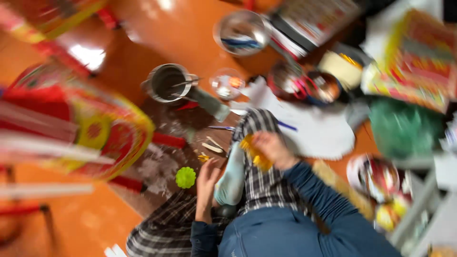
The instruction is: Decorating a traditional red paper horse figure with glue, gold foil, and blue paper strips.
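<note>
The view is motion-blurred. I sit on an orange floor with legs in checked trousers crossed. My right hand (272,148) is closed on a yellow paper-like piece (255,155) above my knee. My left hand (208,180) rests low beside a pale blue sock (232,178), fingers apart, with nothing visible in it. A small green scalloped disc (185,177) lies on a dark brown mat (164,143) just left of that hand. Small yellow and cream scraps (209,148) lie on the mat ahead of it.
A grey metal pot (167,82) with a brush stands ahead, a shiny bowl (240,32) further back, and a small clear dish (226,84) between. A big red-and-yellow decorated frame (81,128) fills the left. White paper (316,128), round tins and colourful boxes crowd the right.
</note>
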